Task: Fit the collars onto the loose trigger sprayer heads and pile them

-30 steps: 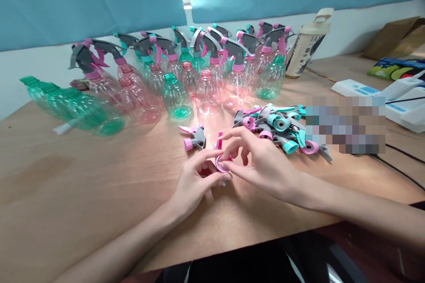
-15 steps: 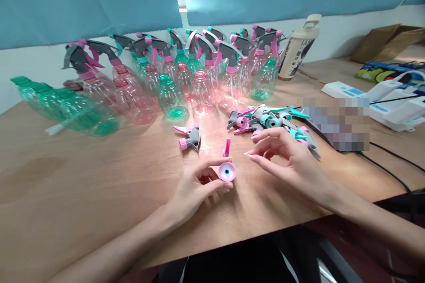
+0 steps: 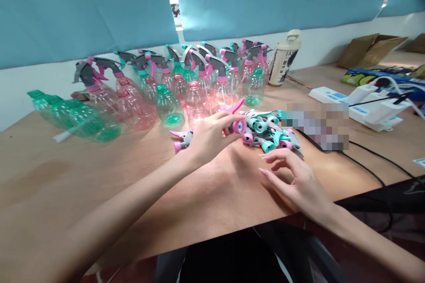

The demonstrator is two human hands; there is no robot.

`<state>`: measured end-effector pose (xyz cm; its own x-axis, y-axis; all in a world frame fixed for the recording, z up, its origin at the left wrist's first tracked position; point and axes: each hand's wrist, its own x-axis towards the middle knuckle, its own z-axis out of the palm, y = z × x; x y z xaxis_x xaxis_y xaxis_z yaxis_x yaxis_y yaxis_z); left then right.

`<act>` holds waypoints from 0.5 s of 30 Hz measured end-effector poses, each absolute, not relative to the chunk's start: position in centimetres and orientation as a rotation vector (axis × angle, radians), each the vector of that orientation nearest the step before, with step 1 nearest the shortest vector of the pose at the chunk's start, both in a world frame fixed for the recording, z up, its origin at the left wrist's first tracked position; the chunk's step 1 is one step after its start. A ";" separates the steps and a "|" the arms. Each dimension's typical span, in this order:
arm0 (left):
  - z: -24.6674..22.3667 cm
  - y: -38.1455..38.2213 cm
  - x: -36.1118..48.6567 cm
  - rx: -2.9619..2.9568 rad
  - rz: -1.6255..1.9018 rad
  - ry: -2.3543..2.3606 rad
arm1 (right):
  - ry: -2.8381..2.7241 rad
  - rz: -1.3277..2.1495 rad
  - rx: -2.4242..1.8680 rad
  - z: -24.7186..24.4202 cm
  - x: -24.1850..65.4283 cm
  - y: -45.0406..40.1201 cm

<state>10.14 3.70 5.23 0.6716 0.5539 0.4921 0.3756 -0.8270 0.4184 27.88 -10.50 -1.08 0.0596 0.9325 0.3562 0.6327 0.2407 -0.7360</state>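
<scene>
My left hand (image 3: 212, 134) is closed around a pink and grey spray trigger head (image 3: 239, 126), held up by the left edge of a pile of loose spray heads (image 3: 265, 130). Its pink collar faces me, and the pink lever points up to the right. My right hand (image 3: 292, 174) is just in front of the pile with its fingers curved and apart, nothing between them. Partly hidden behind my left wrist, another pink and grey spray head (image 3: 181, 141) lies on the table.
Several pink and green clear bottles, many with spray heads fitted, stand in rows at the back; uncapped green bottles (image 3: 79, 119) are at the left. On the right are a cream tumbler (image 3: 283, 59), a blurred-out object (image 3: 315, 128), a white power strip (image 3: 361, 101), cables and a cardboard box (image 3: 368, 50).
My left hand has carried the spray head forward and to the right, up to the pile. My right hand has drawn back slightly from the pile, and the view has shifted.
</scene>
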 end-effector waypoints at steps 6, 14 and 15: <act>4.1 7.1 13.8 2.781 0.772 0.707 | -1.762 0.498 -1.368 -1.7 27.8 -10.4; 3.8 6.6 7.3 2.818 0.611 0.893 | -1.967 0.490 -1.338 -0.6 27.6 -8.9; 4.1 6.6 5.8 2.818 0.607 0.947 | -1.991 0.494 -1.331 -0.4 27.5 -8.7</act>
<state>5.78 6.59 4.06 0.7260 0.5995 0.3370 0.5564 -0.8000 0.2245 27.54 -8.66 -0.40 -0.2436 0.9129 0.3275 0.6536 0.4040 -0.6400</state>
